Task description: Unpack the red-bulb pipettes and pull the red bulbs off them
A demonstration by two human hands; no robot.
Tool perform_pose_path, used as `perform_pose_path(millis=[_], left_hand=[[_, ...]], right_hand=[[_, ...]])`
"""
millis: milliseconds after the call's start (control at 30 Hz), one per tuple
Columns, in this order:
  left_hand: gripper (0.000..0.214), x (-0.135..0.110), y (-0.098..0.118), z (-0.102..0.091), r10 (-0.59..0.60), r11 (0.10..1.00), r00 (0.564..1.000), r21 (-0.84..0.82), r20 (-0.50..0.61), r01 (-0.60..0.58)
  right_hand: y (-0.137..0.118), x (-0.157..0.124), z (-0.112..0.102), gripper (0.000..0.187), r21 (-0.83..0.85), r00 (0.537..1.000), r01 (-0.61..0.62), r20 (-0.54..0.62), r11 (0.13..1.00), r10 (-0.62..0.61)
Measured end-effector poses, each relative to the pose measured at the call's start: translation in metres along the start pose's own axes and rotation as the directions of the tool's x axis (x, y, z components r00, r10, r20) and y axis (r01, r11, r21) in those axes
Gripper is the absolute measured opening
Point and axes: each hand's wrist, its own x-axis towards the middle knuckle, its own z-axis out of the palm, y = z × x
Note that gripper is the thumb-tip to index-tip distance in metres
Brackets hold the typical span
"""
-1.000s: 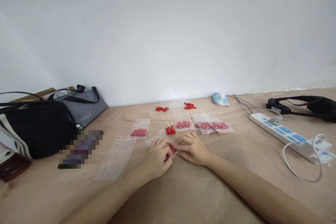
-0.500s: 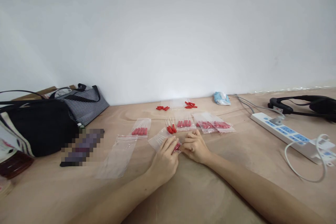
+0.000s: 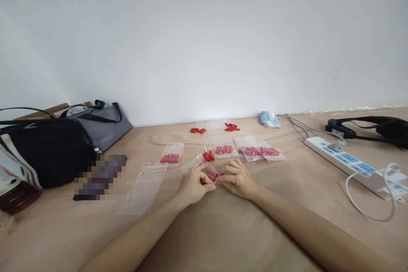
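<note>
A clear zip bag (image 3: pixel 191 164) with red-handled sticks (image 3: pixel 211 174) inside lies on the table between my hands. My left hand (image 3: pixel 193 185) is closed on its left and near side, thumb and fingers around the red handles. At the bag's right end, my right hand (image 3: pixel 238 179) has its bent fingertips on the edge; the palm side is hidden. Just beyond, loose red-handled sticks (image 3: pixel 208 156) with thin pale shafts lie side by side. To the left, a flat clear zip bag (image 3: pixel 143 189) shows no red handles.
Filled bags lie left (image 3: pixel 170 157) and right (image 3: pixel 251 151) of the loose sticks. Loose red pieces (image 3: pixel 232 127) lie near the wall. A power strip (image 3: pixel 347 159) with cables and a black headset (image 3: pixel 366 129) are right; a black bag (image 3: pixel 57 153) stands left.
My left hand has shifted slightly left, its thumb and fingers spreading apart so more red handles show. My right hand stays at the bag's edge, its fingers a little straighter.
</note>
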Motion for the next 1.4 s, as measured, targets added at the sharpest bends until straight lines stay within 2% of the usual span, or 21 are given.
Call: perform_pose_path(millis=[167,233,533,700,800,933,1033,1167,1267,1400], left_hand=[[0.008,0.002,-0.005,0.002,-0.099,0.993,0.995,-0.061,0.025,0.101],[0.008,0.002,-0.006,0.002,-0.112,0.992,0.993,-0.058,0.023,0.113],[0.009,0.001,-0.009,0.003,-0.105,0.991,0.994,-0.074,0.042,0.108],[0.011,0.000,-0.008,0.002,-0.099,0.994,0.995,-0.038,0.035,0.100],[0.009,0.000,-0.006,0.002,-0.069,0.998,0.997,0.000,0.022,0.069],[0.010,-0.001,-0.001,0.002,0.003,0.999,1.000,0.053,-0.006,-0.002],[0.012,-0.002,0.003,0.002,0.109,0.985,0.994,0.140,-0.024,-0.105],[0.015,-0.006,0.005,0.006,0.250,0.944,0.968,0.222,0.002,-0.244],[0.019,-0.008,0.004,0.011,0.263,0.938,0.964,0.221,0.042,-0.266],[0.026,-0.009,0.002,0.014,0.243,0.933,0.965,0.249,0.096,-0.259]], right_hand=[[0.002,0.000,0.004,0.016,-0.010,0.990,0.119,-0.079,0.993,-0.119],[0.002,-0.001,0.005,0.014,-0.016,0.987,0.131,-0.091,0.991,-0.132],[0.000,0.000,0.004,0.011,-0.016,0.996,0.067,-0.057,0.998,-0.068],[-0.001,0.003,0.005,0.010,-0.005,0.996,-0.078,0.043,0.997,0.078],[-0.002,0.004,0.005,0.010,-0.008,0.998,-0.042,0.050,0.999,0.043],[-0.002,0.003,0.005,0.017,-0.046,0.996,0.069,-0.050,0.997,-0.071],[-0.002,0.002,0.004,0.020,-0.064,0.988,0.118,-0.095,0.991,-0.124],[-0.005,0.003,0.004,0.017,-0.056,0.994,0.085,-0.060,0.995,-0.088],[-0.007,0.005,0.005,0.016,-0.055,0.998,0.045,-0.038,0.997,-0.047],[-0.010,0.007,0.008,0.019,-0.011,0.997,0.070,0.037,0.997,-0.070]])
